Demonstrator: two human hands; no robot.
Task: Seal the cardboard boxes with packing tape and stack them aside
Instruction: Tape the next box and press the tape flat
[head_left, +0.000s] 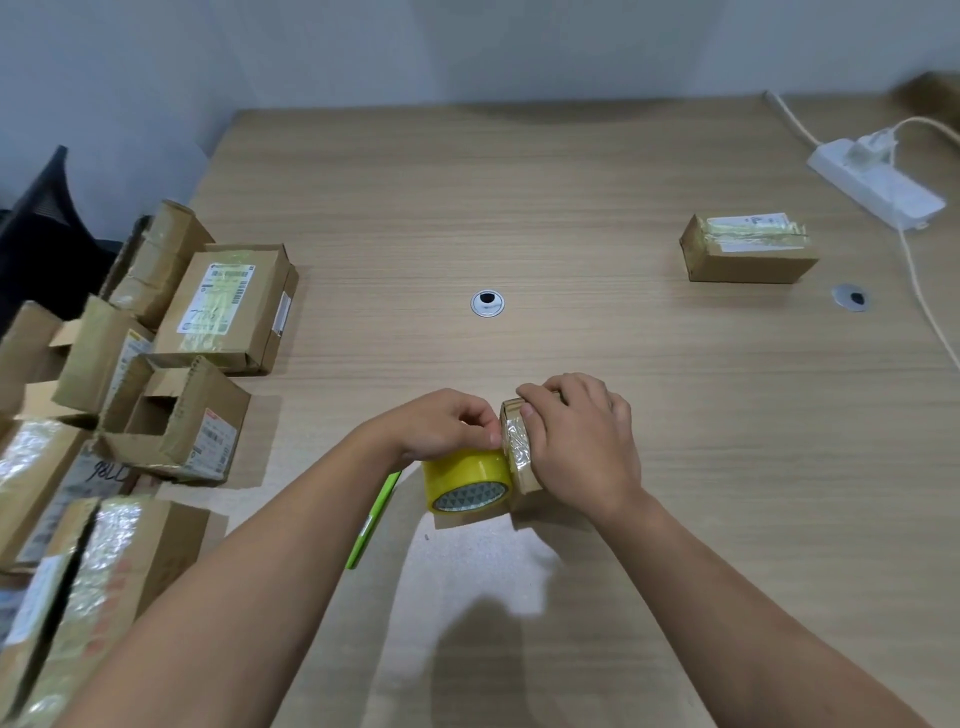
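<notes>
A small cardboard box (519, 457) stands on the table near the front middle, its left face covered with shiny tape. My right hand (582, 447) grips the box from the top and right. A yellow roll of packing tape (465, 478) lies against the box's left side. My left hand (447, 423) is over the roll, its fingers pinching at the box's taped edge. One sealed box (748, 249) sits alone at the right back of the table.
Several cardboard boxes (228, 306), some open, crowd the table's left side. A green pen-like tool (374, 519) lies left of the roll. A white power strip (878, 187) with cables is at the far right. Two round cable holes (487, 303) sit mid-table.
</notes>
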